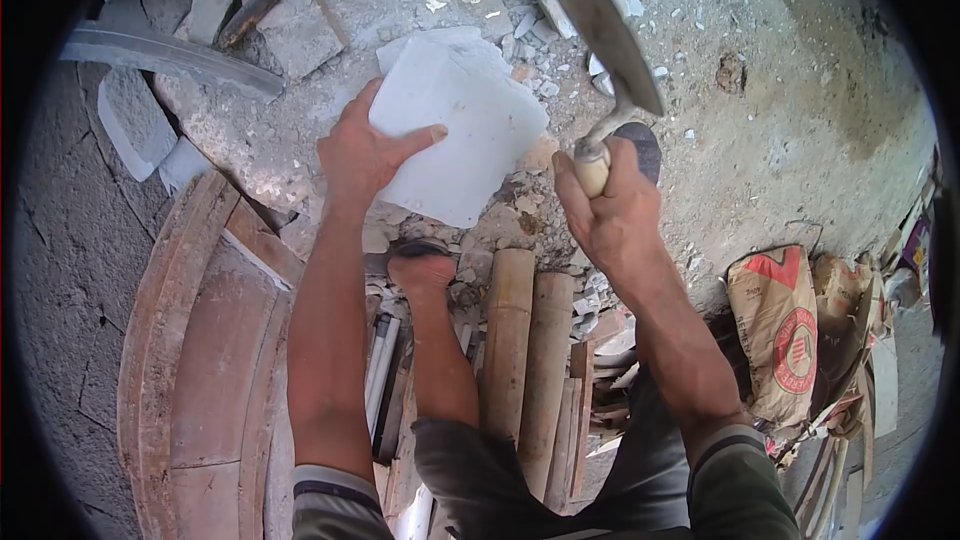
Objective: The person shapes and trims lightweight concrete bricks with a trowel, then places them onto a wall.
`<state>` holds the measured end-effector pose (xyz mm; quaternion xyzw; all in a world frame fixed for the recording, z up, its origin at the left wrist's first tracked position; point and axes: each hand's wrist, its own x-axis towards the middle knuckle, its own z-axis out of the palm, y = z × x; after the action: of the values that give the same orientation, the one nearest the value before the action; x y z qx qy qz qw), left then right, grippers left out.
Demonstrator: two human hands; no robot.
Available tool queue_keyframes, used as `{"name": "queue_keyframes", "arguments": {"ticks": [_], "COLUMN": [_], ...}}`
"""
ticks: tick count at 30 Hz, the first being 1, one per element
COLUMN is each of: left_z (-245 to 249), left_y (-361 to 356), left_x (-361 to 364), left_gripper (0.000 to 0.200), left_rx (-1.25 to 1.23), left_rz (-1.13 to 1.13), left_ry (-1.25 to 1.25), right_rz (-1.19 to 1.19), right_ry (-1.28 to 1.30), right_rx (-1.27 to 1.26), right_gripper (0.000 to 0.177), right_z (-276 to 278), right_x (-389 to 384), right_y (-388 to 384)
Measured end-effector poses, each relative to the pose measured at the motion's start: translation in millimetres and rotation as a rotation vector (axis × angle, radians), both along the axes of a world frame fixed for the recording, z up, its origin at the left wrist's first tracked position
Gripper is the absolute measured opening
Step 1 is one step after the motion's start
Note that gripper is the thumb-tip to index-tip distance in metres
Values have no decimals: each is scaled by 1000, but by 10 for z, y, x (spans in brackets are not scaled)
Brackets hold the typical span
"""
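My left hand [362,152] grips a flat, pale white slab [465,130] by its left edge, the thumb lying across its face. The slab has an uneven, broken outline on the upper right. In my right hand [618,208], the fingers are wrapped round the light handle of a trowel [605,25]. Its metal blade points up and away, to the right of the slab and apart from it. Broken pale rubble lies on the ground between the slab and the trowel.
Bamboo poles [508,340] lie near my legs. A curved wooden form [165,340] stands at left, a grey curved strip [175,58] above it. Broken slabs [300,30] are piled upper left. At right, a crumpled paper sack [775,330] rests by scrap wood.
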<state>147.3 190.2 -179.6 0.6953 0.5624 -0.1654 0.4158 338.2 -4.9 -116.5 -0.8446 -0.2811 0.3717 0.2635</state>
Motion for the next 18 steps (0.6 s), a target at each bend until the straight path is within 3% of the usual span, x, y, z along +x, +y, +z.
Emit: {"name": "queue_keyframes", "arguments": {"ticks": [1, 3, 5, 8, 11, 12, 15, 17, 18], "left_z": [24, 31, -29, -82, -7, 22, -50, -15, -20], "left_y": [14, -26, 34, -3, -2, -8, 71, -62, -37], "left_x": [44, 48, 24, -10, 20, 46, 53, -56, -18], "left_gripper": [104, 103, 102, 103, 103, 103, 101, 100, 99], "left_rx": [-20, -2, 36, 42, 3, 26, 31, -45, -28], "left_rz": [0, -8, -2, -26, 12, -16, -10, 15, 18], "left_ry": [17, 18, 30, 26, 4, 11, 2, 23, -7], "right_rz": [-1, 476, 499, 103, 147, 418, 427, 266, 145], "right_ry": [-8, 61, 11, 47, 20, 66, -10, 85, 35], "right_rx": [3, -407, -344, -146, -66, -394, -290, -273, -59], "right_gripper": [35, 34, 33, 31, 30, 29, 29, 31, 32], "right_z": [-191, -453, -261, 217, -318, -410, -425, -118, -97], "right_x": [-6, 76, 227, 244, 40, 117, 196, 160, 168], "right_y": [-77, -189, -14, 51, -426, -420, -509, -415, -372]}}
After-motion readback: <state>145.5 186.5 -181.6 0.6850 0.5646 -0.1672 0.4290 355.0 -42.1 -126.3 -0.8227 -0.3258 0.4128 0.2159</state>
